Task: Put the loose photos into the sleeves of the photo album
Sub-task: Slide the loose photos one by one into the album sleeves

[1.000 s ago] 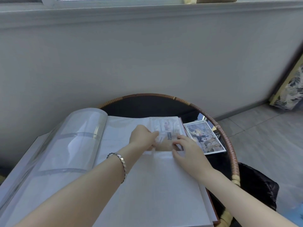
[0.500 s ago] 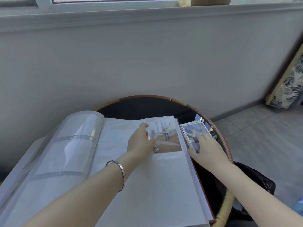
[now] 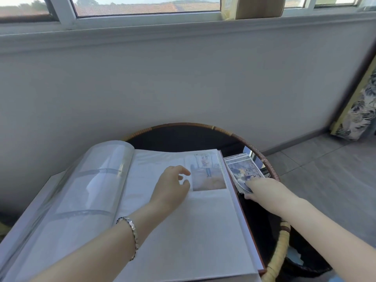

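album (image 3: 183,231) open on rattan table (image 3: 262,159) | one photo (image 3: 207,171) sleeved top right | left hand (image 3: 171,190) relaxed beside it | right hand (image 3: 266,190) pinches photo stack (image 3: 242,169), just right of album | clear leaf (image 3: 97,176) arched left

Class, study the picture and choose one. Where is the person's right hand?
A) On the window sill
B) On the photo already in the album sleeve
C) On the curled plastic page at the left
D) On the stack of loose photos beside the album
D: the right hand touches the near end of the stack of loose photos, which lies just right of the open album.
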Available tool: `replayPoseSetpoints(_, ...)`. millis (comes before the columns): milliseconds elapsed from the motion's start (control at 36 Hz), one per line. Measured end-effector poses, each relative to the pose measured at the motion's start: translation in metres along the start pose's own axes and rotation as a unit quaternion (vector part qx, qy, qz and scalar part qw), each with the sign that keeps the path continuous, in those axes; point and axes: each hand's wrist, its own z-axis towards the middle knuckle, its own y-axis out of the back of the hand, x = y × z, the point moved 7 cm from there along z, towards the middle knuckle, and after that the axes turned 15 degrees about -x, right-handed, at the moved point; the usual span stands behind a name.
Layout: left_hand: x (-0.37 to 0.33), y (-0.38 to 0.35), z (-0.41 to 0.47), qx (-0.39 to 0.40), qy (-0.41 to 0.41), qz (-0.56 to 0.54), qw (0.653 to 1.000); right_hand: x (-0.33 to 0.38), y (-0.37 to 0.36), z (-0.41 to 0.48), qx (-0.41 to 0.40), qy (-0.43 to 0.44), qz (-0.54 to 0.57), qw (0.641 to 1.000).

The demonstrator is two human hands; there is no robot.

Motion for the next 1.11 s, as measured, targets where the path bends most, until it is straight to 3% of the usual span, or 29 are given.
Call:
replayPoseSetpoints(56, -0.002, 0.003, -0.002, 0.003, 0.025, -0.043, 0.999, -0.005, -0.001, -0.002, 0.039, -0.012, 0.011, 0.999)
replayPoseSetpoints(111, -0.002, 0.005, -0.004, 0.016, 0.056, -0.081, 0.995, -0.009, 0.008, -0.005, 0.015, -0.023, -0.009, 1.0)
replayPoseSetpoints(139, -0.002, 0.006, -0.005, 0.024, 0.075, -0.101, 0.992, -0.008, 0.018, -0.006, -0.027, -0.038, -0.012, 0.999)
replayPoseSetpoints(194, -0.004, 0.01, -0.007, 0.041, 0.125, -0.167, 0.977, 0.002, 0.052, -0.009, -0.229, -0.021, 0.013, 0.973)
replayPoseSetpoints(278, -0.009, 0.018, -0.015, 0.087, 0.237, -0.294, 0.922, 0.026, 0.093, -0.026, -0.462, 0.037, 0.103, 0.88)
replayPoseSetpoints(361, -0.007, 0.031, -0.017, 0.103, 0.299, -0.375, 0.871, 0.068, 0.111, -0.037, -0.5, 0.137, 0.149, 0.842)
replayPoseSetpoints(472, 0.017, 0.062, -0.014, 0.004, 0.3, -0.403, 0.865, 0.114, 0.112, -0.037, -0.453, 0.24, 0.183, 0.839)
replayPoseSetpoints(528, 0.034, 0.079, -0.016, -0.048, 0.297, -0.384, 0.873, 0.121, 0.108, -0.028, -0.395, 0.189, 0.266, 0.859)
replayPoseSetpoints(583, 0.049, 0.096, -0.017, -0.096, 0.286, -0.364, 0.881, 0.126, 0.104, -0.018, -0.275, 0.081, 0.394, 0.873)
replayPoseSetpoints(611, 0.055, 0.104, -0.018, -0.116, 0.276, -0.353, 0.886, 0.132, 0.099, -0.015, -0.186, 0.02, 0.482, 0.856)
replayPoseSetpoints(667, 0.067, 0.119, -0.019, -0.139, 0.261, -0.334, 0.895, 0.148, 0.089, -0.009, -0.049, -0.091, 0.653, 0.75)
replayPoseSetpoints(722, 0.076, 0.129, -0.021, -0.134, 0.251, -0.33, 0.9, 0.162, 0.084, 0.001, 0.006, -0.16, 0.743, 0.649)
replayPoseSetpoints(750, 0.078, 0.133, -0.022, -0.126, 0.245, -0.332, 0.902, 0.17, 0.085, 0.007, 0.015, -0.166, 0.753, 0.636)
replayPoseSetpoints(833, 0.087, 0.149, -0.022, -0.119, 0.22, -0.304, 0.919, 0.194, 0.087, 0.019, 0.001, -0.167, 0.741, 0.65)
replayPoseSetpoints(944, 0.12, 0.185, -0.004, -0.185, 0.211, -0.199, 0.939, 0.223, 0.095, 0.033, 0.008, -0.143, 0.747, 0.649)
replayPoseSetpoints(1111, 0.17, 0.2, 0.02, -0.05, 0.302, -0.229, 0.924, 0.272, 0.119, 0.05, -0.001, -0.04, 0.698, 0.715)
